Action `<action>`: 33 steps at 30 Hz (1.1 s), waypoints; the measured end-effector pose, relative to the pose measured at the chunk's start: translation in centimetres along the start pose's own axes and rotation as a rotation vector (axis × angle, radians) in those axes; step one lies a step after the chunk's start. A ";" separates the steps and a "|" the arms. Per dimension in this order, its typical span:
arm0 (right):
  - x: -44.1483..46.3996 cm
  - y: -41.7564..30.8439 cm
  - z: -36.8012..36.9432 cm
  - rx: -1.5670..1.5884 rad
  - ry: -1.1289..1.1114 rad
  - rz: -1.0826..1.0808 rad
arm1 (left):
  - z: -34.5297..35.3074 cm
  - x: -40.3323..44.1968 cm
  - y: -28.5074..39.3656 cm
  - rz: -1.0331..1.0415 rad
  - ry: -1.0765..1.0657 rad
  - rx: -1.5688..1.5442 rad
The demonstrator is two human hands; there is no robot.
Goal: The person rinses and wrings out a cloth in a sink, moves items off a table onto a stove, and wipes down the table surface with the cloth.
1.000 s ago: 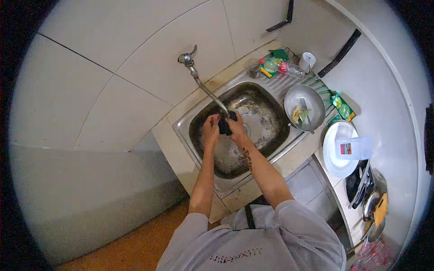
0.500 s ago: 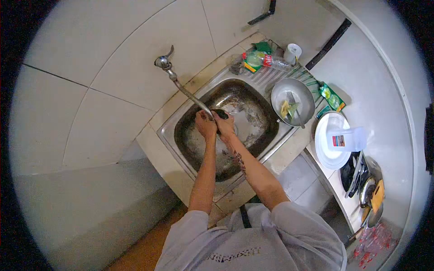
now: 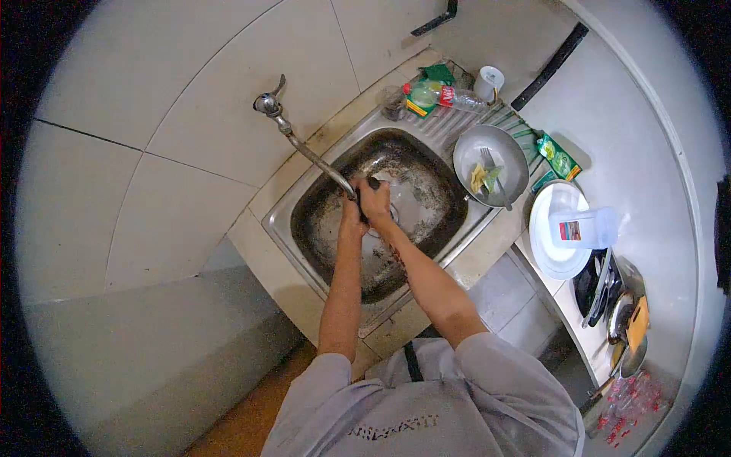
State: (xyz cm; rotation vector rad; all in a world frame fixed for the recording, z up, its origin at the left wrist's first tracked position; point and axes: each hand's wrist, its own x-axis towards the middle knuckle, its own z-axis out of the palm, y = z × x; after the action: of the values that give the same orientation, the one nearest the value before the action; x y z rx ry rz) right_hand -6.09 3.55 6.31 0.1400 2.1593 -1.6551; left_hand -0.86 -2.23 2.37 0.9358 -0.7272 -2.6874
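Both of my hands are together over the steel sink (image 3: 455, 228), just below the end of the faucet (image 3: 320, 161). My right hand (image 3: 375, 204) is closed around a small dark object (image 3: 373, 183), whose rounded end shows above the fingers. Pressed against its other side, my left hand (image 3: 352, 215) has its fingers curled and partly hidden behind the faucet's spout. A dark strip of the object shows between the two palms. What kind of thing it is cannot be made out.
Right of the basin, a grey pan (image 3: 472, 148) holds a fork and food scraps. Behind it lie a plastic bottle (image 3: 464, 100) and a white mug (image 3: 489, 80). White plates (image 3: 542, 247) with a clear plastic pitcher (image 3: 594, 228) stand on the right-hand counter, near a green packet (image 3: 560, 158).
My right hand has turned and shifted slightly left over the dark object, covering more of it. My left hand has moved slightly lower, staying against it. The camera view has shifted a little.
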 end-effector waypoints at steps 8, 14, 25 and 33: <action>-1.3 -1.1 -6.1 -0.529 -0.160 -0.576 | 5.3 -2.6 0.0 0.052 0.167 0.162; -0.4 2.6 -7.3 -0.487 -0.219 -0.469 | 5.1 -2.0 -1.5 0.264 0.291 0.595; -3.9 1.0 -7.5 0.990 -0.509 0.465 | 6.0 -2.3 -2.7 0.244 0.546 1.116; -1.8 1.3 -9.3 0.687 -0.579 0.308 | 1.5 -4.5 0.4 0.971 0.412 2.241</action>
State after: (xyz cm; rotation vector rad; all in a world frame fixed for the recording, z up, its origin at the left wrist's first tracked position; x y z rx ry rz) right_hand -6.45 13.02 7.81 0.1535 1.0473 -1.8812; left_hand 1.68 -0.49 6.01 0.7008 -2.7772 0.0039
